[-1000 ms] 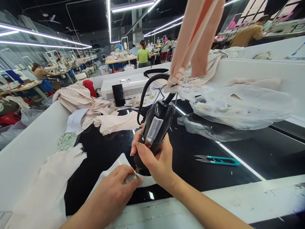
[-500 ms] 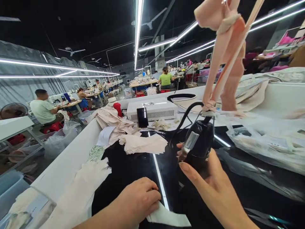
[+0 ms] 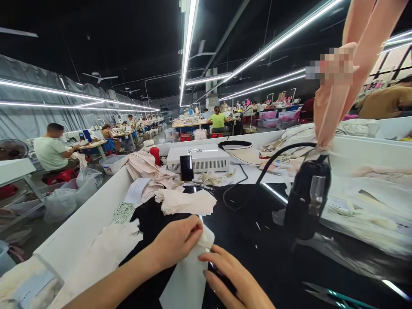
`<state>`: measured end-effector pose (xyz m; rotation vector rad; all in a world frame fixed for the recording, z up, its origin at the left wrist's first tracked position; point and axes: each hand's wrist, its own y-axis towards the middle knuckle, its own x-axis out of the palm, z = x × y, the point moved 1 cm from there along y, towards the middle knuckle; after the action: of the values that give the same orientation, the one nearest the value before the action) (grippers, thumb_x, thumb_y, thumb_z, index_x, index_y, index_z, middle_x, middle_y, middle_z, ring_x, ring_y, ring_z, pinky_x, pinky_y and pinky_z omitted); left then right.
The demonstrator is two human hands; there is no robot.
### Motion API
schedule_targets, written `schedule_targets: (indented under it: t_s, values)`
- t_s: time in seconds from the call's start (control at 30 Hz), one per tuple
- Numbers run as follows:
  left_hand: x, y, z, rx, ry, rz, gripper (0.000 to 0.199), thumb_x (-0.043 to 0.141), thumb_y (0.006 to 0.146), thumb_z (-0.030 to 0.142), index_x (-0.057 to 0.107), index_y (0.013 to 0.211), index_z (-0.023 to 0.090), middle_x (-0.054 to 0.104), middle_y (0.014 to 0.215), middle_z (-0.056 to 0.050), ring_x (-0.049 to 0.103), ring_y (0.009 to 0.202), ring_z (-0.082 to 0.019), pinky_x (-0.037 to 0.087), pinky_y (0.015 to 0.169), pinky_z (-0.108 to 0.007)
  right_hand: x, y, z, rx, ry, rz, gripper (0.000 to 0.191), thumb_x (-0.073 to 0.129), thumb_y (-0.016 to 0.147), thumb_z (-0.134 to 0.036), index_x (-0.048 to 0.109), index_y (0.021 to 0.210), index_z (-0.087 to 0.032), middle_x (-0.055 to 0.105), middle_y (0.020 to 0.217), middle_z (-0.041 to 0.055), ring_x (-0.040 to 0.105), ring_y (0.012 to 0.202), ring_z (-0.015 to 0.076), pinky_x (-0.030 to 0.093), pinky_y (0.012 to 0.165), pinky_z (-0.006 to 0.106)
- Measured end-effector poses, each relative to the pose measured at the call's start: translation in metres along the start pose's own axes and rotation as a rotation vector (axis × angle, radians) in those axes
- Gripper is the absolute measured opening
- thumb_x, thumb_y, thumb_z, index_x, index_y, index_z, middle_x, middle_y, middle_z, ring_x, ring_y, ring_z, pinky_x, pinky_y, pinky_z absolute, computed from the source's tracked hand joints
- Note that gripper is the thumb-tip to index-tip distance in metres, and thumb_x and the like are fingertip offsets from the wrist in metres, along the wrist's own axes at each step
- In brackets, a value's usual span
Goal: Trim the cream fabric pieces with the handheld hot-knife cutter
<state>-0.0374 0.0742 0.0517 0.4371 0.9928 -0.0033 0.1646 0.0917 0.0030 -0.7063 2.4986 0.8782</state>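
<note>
My left hand (image 3: 175, 242), fingers pinched together, holds the upper end of a pale fabric piece (image 3: 186, 277) above the black tabletop (image 3: 247, 240). A cream end of the piece (image 3: 207, 237) sticks out past the fingertips. My right hand (image 3: 238, 279) is beside it with fingers stretched and apart. Its index fingertip is close to the fabric's right edge; whether it touches, I cannot tell. A black corded hand tool (image 3: 301, 206) with a metal plate hangs at the right from knotted pink fabric strips (image 3: 331, 111), out of both hands.
Teal-handled scissors (image 3: 334, 296) lie front right. A stack of cream fabric pieces (image 3: 186, 201) lies behind my hands, with more fabric (image 3: 99, 253) at left. A white vented box (image 3: 199, 158), a phone (image 3: 186, 168) and a visor (image 3: 240, 151) stand at the back; plastic bags (image 3: 370, 214) at right.
My right hand has let go of the black corded tool and moved left to the fabric. The tool now hangs farther right. My left hand has lifted the fabric piece up and forward.
</note>
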Motion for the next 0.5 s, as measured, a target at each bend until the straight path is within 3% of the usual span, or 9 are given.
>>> schedule_targets:
  t_s: [0.13,0.2,0.37,0.5]
  values:
    - [-0.014,0.014,-0.008,-0.099,-0.144,0.106,0.018,0.048,0.101,0.027,0.062,0.110,0.020,0.066,0.080,0.002,0.062,0.070,-0.014,0.046,0.063,-0.022,0.026,0.019,-0.003,0.109,0.117,-0.202,0.024,0.057,0.097,-0.032,0.079,0.104,-0.028,0.078,0.097,0.0047,0.074,0.089,0.0245,0.059,0.082,0.034]
    - [-0.021,0.016,-0.020,-0.155,-0.184,0.153,0.025,0.051,0.099,0.030,0.064,0.117,0.019,0.065,0.081,0.001,0.059,0.066,-0.013,0.044,0.060,-0.022,0.031,0.030,0.002,0.150,0.167,-0.225,0.027,0.053,0.095,-0.030,0.079,0.098,-0.024,0.077,0.087,0.0035,0.070,0.079,0.0223,0.055,0.073,0.032]
    - [-0.044,0.018,-0.060,-0.297,-0.197,0.269,0.029,0.055,0.095,0.034,0.070,0.114,0.018,0.065,0.081,0.001,0.057,0.062,-0.014,0.044,0.058,-0.025,0.018,0.067,0.026,0.189,0.133,-0.106,0.029,0.054,0.090,-0.034,0.080,0.092,-0.021,0.068,0.068,-0.0003,0.059,0.062,0.0178,0.043,0.058,0.028]
    - [-0.056,0.035,-0.081,-0.378,-0.174,0.318,0.021,0.063,0.101,0.034,0.069,0.111,0.017,0.068,0.089,-0.001,0.065,0.075,-0.017,0.055,0.072,-0.031,-0.006,0.111,0.050,0.191,0.051,0.059,0.027,0.054,0.091,-0.031,0.077,0.098,-0.020,0.070,0.075,0.0011,0.063,0.072,0.0208,0.049,0.069,0.033]
